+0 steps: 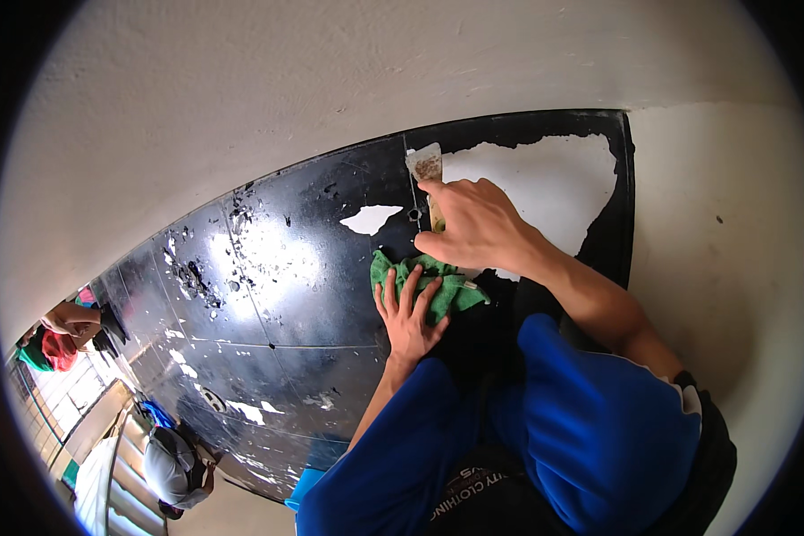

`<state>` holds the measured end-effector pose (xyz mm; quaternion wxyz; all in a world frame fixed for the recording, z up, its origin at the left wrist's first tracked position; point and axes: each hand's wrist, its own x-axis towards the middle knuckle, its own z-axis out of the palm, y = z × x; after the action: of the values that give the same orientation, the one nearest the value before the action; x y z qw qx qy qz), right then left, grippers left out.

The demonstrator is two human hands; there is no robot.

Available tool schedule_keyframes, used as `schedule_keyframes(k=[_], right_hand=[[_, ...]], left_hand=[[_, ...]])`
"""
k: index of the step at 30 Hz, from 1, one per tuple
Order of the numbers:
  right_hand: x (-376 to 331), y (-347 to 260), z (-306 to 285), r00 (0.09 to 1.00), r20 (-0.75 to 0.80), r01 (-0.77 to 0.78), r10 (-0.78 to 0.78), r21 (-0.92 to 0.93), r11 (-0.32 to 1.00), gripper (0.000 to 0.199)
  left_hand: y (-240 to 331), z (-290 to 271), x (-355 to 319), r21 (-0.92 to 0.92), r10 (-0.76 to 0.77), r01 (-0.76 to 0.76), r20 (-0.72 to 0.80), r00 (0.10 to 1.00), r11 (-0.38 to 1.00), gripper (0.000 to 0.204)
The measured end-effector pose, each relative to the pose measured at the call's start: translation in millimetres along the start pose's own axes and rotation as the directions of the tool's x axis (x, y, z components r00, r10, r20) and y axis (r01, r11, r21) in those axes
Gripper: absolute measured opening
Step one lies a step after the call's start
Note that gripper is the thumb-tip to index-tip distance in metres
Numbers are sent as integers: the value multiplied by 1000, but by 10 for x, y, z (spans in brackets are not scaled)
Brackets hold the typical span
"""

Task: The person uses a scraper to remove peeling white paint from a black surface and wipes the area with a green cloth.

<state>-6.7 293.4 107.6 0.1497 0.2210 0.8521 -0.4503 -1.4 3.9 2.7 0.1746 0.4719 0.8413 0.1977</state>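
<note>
Our right hand (478, 219) grips the scraper (426, 163) at twelve o'clock; our left hand (407, 330) spreads its fingers over the green cloth (463, 299). The white patch (549, 192) at two o'clock looks stripped; black coating (339, 281) toward nine seems left.

blue legwear (598, 438), pale edge trim (692, 400); black top (491, 505), white lettering (484, 482); bare fingers (408, 291).

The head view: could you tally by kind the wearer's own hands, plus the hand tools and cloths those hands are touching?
Hands: 2 (left hand, spread on the cloth; right hand, on the tool)
Hand tools: 1 (flat-bladed scraper)
Cloths: 1 (green cloth)
Total: 4
</note>
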Motion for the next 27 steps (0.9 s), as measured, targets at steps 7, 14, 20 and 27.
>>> schedule_keyframes(k=[7,14,20,27], right_hand=[[43,104,147,975,-179,127,-133,-46,991,41],[36,102,118,981,-162,112,-109,10,994,43],[-4,34,183,981,-165,90,-102,-81,993,46],[-12,36,168,982,-160,92,-99,-53,994,46]], left_hand=[[3,-5,4,16,2,-3,20,1000,1000,69],[0,-4,-13,19,-1,1,12,1000,1000,69],[-10,17,-9,21,8,-8,9,1000,1000,71],[-6,10,-1,18,8,-8,3,1000,1000,73]])
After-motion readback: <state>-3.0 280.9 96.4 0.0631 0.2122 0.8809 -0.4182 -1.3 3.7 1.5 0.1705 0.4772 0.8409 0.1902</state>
